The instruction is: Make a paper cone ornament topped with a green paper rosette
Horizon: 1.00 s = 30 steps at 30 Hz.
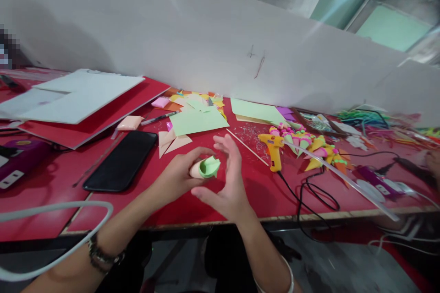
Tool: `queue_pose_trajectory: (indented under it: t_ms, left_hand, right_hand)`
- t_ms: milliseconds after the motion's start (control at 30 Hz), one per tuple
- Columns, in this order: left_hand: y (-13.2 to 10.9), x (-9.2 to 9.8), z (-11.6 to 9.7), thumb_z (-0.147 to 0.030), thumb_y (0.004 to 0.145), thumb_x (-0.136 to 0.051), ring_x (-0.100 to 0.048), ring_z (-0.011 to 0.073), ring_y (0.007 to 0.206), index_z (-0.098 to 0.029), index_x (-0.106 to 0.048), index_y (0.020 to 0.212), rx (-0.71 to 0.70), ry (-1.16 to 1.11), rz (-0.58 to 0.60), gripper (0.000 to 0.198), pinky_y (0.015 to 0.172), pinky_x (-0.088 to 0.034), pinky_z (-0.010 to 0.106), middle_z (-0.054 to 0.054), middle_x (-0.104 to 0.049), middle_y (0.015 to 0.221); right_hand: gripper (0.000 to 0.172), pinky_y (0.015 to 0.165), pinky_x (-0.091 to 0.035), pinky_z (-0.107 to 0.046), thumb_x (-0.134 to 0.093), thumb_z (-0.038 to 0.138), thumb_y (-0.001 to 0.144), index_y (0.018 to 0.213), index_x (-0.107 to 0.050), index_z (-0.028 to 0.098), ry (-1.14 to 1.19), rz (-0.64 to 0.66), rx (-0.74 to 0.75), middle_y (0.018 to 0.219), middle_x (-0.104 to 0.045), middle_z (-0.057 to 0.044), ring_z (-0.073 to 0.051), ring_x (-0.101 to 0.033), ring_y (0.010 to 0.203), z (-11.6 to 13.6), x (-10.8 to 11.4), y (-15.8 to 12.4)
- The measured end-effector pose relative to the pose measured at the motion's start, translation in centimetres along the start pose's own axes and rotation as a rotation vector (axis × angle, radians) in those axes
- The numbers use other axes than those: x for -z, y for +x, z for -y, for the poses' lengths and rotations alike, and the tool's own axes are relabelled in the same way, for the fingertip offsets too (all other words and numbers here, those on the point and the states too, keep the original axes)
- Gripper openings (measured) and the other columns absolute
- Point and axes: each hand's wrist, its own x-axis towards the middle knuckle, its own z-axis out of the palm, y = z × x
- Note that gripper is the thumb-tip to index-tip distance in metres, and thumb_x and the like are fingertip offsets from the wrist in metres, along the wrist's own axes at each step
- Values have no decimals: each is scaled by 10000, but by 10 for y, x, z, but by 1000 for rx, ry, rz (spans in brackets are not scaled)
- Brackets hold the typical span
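Observation:
Over the front of the red table, my left hand (177,171) is wrapped round a small rolled paper cone (197,170), cream outside and light green inside. Its open end points right, toward my other hand. My right hand (227,183) is beside that end, fingers spread and curved, with nothing in it. Behind my hands lie light green paper sheets (197,121) and cut cream paper pieces (174,142). To the right rests a yellow glue gun (274,149) with a long clear glue stick (343,178) sticking out.
A black phone (122,161) lies to the left, near white boards (85,94) on a red board. Decorated paper cones (318,151) are heaped behind the glue gun's black cable (309,187). Purple power strips (380,181) sit at both sides. A thin wooden stick (247,147) lies mid-table.

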Motion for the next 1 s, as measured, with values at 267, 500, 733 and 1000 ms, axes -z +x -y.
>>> queue_pose_trajectory:
  t_ms: [267,500,733,1000]
  left_hand:
    - [0,-20,-8,-203,697,-605,-579,137,775,-217,-384,1137,33,-386,-218,493,628,-488,240,30,-561,950]
    - [2,-25,-10,-292,694,-634,-571,146,796,-234,-334,1201,58,-524,-173,592,636,-491,238,51,-543,1000]
    - [-5,-10,-4,-338,735,-617,-327,25,365,-240,-303,1228,202,-715,175,593,334,-270,146,-89,-416,560]
    - [-7,-7,0,-369,764,-588,-312,-17,325,-190,-439,966,246,-858,294,309,307,-203,120,-71,-464,621]
  right_hand:
    - [520,978,-369,-355,-698,318,648,1124,-497,263,16,-52,-195,1209,-417,-58,-218,-404,1157,3,-1,3]
    - [315,924,-423,-292,-644,290,705,1012,-581,258,85,-8,-221,1184,-422,-45,-182,-471,1086,3,-6,2]
    - [269,974,-369,-340,-458,381,835,977,-594,198,327,25,-133,1078,-544,-74,-189,-476,1098,1,9,8]
    - [200,872,-454,-294,-539,313,789,948,-600,208,455,8,-313,988,-626,-33,-166,-581,960,-4,7,8]
